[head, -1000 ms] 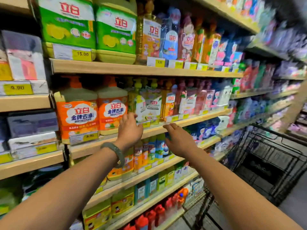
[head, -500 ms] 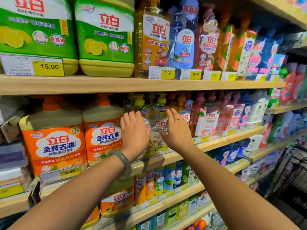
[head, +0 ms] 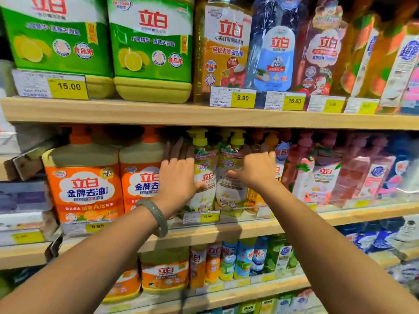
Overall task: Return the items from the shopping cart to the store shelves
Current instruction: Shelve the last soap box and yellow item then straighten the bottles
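Two yellow-capped pump bottles of dish soap stand side by side on the middle wooden shelf (head: pixel 229 230). My left hand (head: pixel 179 177) presses against the left bottle (head: pixel 205 175), with straight fingers along its left side and the thumb across its front. My right hand (head: pixel 254 171) curls around the right side of the right bottle (head: pixel 230 196), thumb on its label. Both bottles are upright, behind a price tag (head: pixel 201 216). A grey-green bangle (head: pixel 156 217) is on my left wrist. The shopping cart is out of view.
Big orange soap jugs (head: pixel 84 186) stand close to the left of the bottles, and pink and red bottles (head: pixel 317 177) close to the right. Green jugs (head: pixel 149 48) fill the shelf above. Smaller bottles (head: pixel 226 261) line the shelf below.
The view has moved closer to the shelf and the cart has dropped out of sight. Both hands rose from the shelf edge and closed in on the two yellow pump bottles.
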Action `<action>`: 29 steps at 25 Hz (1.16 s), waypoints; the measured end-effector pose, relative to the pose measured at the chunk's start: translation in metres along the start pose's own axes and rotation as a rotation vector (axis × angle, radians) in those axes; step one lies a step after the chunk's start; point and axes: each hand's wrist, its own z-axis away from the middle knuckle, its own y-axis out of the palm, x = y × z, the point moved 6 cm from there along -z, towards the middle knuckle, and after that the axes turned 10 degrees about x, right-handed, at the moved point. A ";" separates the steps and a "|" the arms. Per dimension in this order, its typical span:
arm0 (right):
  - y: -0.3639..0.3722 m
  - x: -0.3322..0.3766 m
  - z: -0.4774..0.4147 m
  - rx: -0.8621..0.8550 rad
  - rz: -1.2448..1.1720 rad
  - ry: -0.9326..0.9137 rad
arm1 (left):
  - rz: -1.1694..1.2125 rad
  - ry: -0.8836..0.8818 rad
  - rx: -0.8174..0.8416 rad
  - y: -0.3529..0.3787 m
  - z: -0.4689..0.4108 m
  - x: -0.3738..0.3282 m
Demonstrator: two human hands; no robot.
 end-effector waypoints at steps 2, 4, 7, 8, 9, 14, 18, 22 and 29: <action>0.003 -0.007 -0.003 -0.002 -0.041 -0.037 | -0.047 -0.024 0.040 0.001 -0.002 0.004; 0.003 -0.012 -0.005 -0.030 -0.117 -0.090 | -0.071 -0.041 0.049 0.001 -0.006 0.006; 0.000 -0.020 -0.007 -0.056 -0.146 -0.160 | -0.109 -0.046 0.052 0.002 -0.010 0.015; -0.003 -0.023 -0.007 -0.051 -0.145 -0.177 | -0.120 -0.037 0.050 0.003 -0.012 0.018; -0.005 -0.025 -0.007 -0.045 -0.154 -0.197 | -0.122 -0.027 0.049 0.004 -0.014 0.021; -0.004 -0.031 -0.009 0.003 -0.239 -0.298 | -0.116 -0.011 0.087 0.008 -0.016 0.027; -0.004 -0.032 -0.017 0.099 -0.233 -0.359 | -0.121 -0.079 0.124 0.003 -0.011 0.023; 0.001 -0.025 0.005 -0.179 -0.108 -0.322 | -0.019 -0.088 -0.152 0.009 0.016 0.006; 0.068 0.005 0.053 -0.448 0.164 -0.670 | -0.315 0.268 -0.227 0.058 0.039 -0.016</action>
